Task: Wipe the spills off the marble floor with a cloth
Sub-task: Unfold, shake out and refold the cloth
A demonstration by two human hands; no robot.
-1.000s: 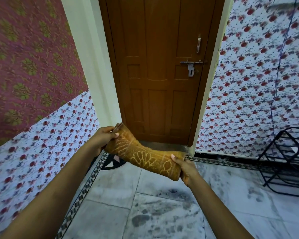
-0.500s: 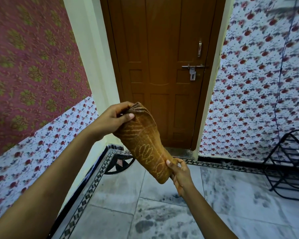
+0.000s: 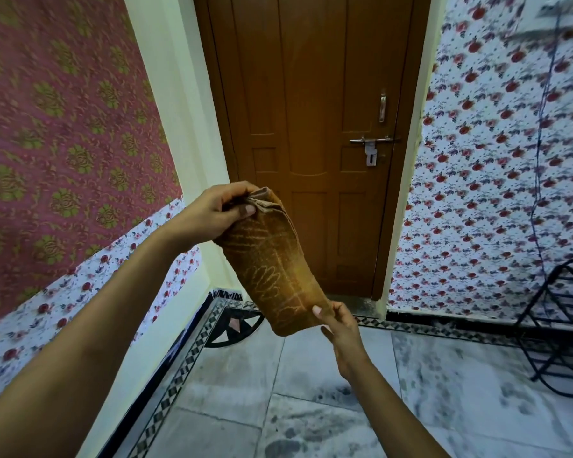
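Observation:
A brown folded cloth (image 3: 275,269) with a pale yellow pattern hangs slanted in the air in front of the door. My left hand (image 3: 217,214) grips its bunched upper end, thumb across the folds. My right hand (image 3: 339,320) pinches its lower end from the right side. Below lies the grey-white marble floor (image 3: 311,375), with dark wet smudges (image 3: 288,439) near the bottom edge and more blotches (image 3: 450,361) to the right.
A closed brown wooden door (image 3: 315,127) with a metal latch (image 3: 371,142) stands ahead. Floral wallpaper covers both side walls. A black wire rack (image 3: 563,325) stands at the right. A black-and-white patterned border (image 3: 176,375) runs along the floor's left edge.
The cloth has swung from nearly level to steeply slanted. My left hand rose with the upper end; my right hand stayed low on the other end. The view tilted up a little.

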